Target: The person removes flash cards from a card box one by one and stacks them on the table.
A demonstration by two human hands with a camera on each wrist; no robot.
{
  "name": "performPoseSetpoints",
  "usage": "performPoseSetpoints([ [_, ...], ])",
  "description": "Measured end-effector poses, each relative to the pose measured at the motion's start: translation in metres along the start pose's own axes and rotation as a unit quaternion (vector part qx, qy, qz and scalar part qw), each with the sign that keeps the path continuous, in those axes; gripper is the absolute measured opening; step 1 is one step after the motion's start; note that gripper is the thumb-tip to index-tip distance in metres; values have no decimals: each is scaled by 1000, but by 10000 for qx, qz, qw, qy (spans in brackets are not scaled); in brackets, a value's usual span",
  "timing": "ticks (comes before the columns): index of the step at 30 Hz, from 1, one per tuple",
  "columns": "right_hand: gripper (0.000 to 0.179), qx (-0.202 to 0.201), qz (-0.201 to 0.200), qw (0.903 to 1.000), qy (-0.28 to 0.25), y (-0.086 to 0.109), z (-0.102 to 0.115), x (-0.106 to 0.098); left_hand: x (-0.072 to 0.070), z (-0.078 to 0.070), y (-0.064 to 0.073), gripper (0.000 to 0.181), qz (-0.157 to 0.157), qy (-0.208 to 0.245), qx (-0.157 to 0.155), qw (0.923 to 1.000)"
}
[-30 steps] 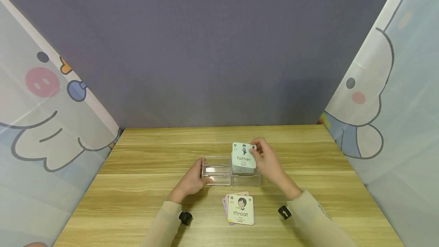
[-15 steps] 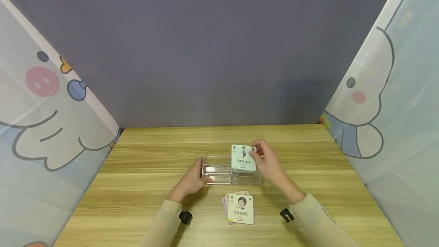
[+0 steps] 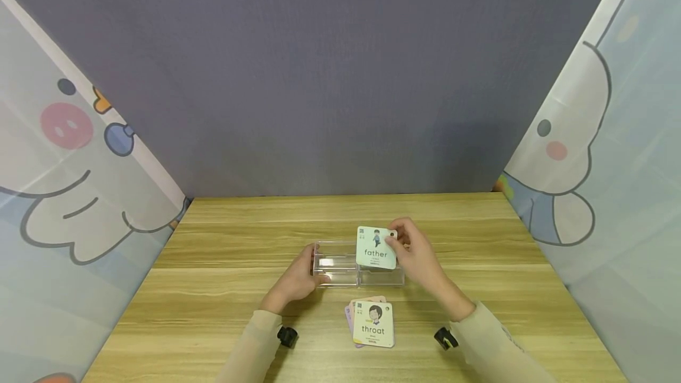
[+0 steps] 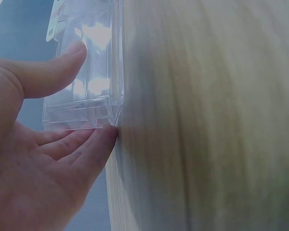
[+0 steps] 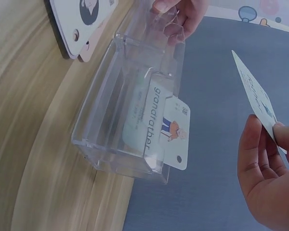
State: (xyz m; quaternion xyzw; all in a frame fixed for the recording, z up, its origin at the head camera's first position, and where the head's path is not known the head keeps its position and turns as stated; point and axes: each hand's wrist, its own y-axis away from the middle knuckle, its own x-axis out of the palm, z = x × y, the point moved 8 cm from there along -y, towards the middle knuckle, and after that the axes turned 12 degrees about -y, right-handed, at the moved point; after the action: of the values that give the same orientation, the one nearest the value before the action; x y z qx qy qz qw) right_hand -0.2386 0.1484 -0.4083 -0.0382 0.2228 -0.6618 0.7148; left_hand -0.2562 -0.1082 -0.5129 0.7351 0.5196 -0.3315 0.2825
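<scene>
Between the thumb and fingers of my right hand [image 3: 420,256] a pale green flash card [image 3: 376,250] printed "father" is pinched by its upper right corner. In the head view it overlaps the right side of a clear plastic card holder [image 3: 336,279]; the right wrist view shows it held apart from the holder. A "grandfather" card [image 5: 174,131] leans in a rear slot there, hidden behind the "father" card in the head view. My left hand [image 3: 294,276] grips the holder's left end, thumb [image 4: 62,70] across the front and fingers at the end wall.
A small stack lies on the wood-grain table [image 3: 213,312] in front of the holder, a yellow "throat" card [image 3: 373,327] on top and pink and purple cards beneath. A dark grey backdrop [image 3: 340,87] rises behind the table, with cartoon curtains [image 3: 564,135] on both sides.
My right hand has brought the "father" card slightly down and left over the holder, covering the card behind it. The left hand and the holder have stayed almost still.
</scene>
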Motion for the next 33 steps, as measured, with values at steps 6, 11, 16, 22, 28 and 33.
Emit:
performPoseSetpoints([
  [6,21,115,-1,9998,-148,3,4,0,0,-1,0,86,-12,-1,8,10000],
  [11,20,335,87,9984,-445,6,2,1,0,0,0,85,-2,-16,0,10000],
  [16,18,426,169,9965,-694,9,2,1,1,1,0,85,15,-51,-2,10000],
  [22,18,514,209,9955,-772,14,1,1,0,-1,0,86,10,-34,53,10000],
  [28,18,639,252,9938,-876,18,-2,3,0,-1,1,86,18,10,18,10000],
  [33,20,738,278,9928,-900,21,-3,5,0,-2,1,88,5,20,-3,10000],
])
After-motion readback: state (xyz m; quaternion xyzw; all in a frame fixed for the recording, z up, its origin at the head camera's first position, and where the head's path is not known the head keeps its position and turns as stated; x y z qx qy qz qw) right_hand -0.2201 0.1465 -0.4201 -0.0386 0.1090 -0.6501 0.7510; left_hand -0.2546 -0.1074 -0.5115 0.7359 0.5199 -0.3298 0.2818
